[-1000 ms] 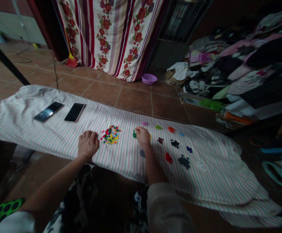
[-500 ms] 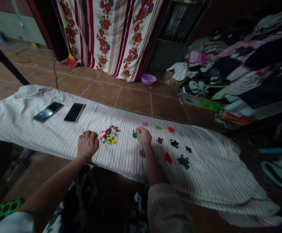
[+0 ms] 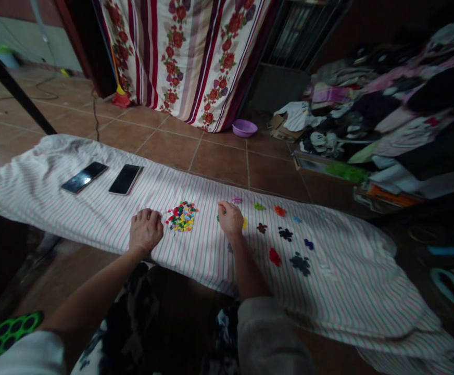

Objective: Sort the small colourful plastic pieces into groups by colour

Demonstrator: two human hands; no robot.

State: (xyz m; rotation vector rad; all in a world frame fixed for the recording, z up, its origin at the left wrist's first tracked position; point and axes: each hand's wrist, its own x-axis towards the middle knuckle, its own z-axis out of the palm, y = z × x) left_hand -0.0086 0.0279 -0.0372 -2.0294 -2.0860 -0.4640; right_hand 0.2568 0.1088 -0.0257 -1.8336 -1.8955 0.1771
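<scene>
Small coloured pieces, set out on a striped-cloth worktop [image 3: 196,263], with two hands, well apart. Left hand [image 3: 146,230]: palm down on the cloth, fingers bent; anything beneath cannot be told. Right hand [image 3: 230,220]: fingers curled, thumb side inward; whether a piece is pinched there cannot be told. Mixed pile [image 3: 182,216]: between the hands, just beside the left fingers; a sideways slip of that hand could push it apart. Green pieces [image 3: 218,218]: at the right fingertips, largely covered; a blind release might miss the cluster. Yellow pieces [image 3: 244,223]: just beyond the right knuckles, partly hidden, liable to a brush if the hand swings outward. Grey pieces [image 3: 230,248]: beside the right wrist on its inner side, partly hidden, likely the most exposed should the wrist drop or drag. Red cluster [image 3: 274,257]: to the right of the right forearm, at risk from a wide elbow. Pink cluster [image 3: 236,200]: just past the right hand, close enough to stray into its neighbours. Cloth: loose and wrinkled at its ends; a tug from either hand could shift every cluster and blend colours. Dim light: black [image 3: 285,233] and dark grey [image 3: 300,264] clusters, right of the right hand, easily confused.
</scene>
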